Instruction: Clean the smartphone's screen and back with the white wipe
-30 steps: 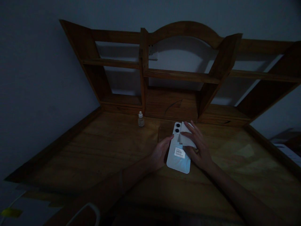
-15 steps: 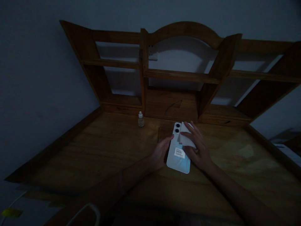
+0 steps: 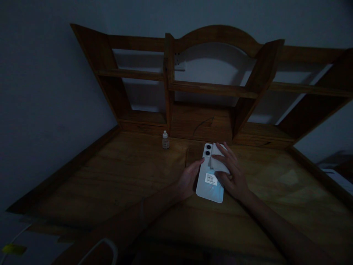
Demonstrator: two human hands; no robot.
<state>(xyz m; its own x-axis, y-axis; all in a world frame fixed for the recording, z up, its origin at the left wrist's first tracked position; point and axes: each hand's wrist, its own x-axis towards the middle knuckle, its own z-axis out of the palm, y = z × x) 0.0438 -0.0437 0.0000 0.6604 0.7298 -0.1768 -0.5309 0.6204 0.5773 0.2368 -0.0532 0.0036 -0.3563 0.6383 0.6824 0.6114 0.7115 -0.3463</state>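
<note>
- Grasping phone (image 3: 211, 192) by left edge, left hand (image 3: 189, 179).
- Pinching white sheet (image 3: 219, 166) over phone's upper right, right hand (image 3: 235, 173).
- Leaving broad desktop (image 3: 138, 169) room beside phone.

Right of centre, I see a pale silver-blue phone (image 3: 204, 189) with black lenses (image 3: 208, 150), a white label (image 3: 211, 179) with dark print, a whitish sheet (image 3: 219, 164); grained brown desk (image 3: 129, 165) below, brown shelf (image 3: 209, 88) above; yellow tag (image 3: 14, 250) lower left.
</note>
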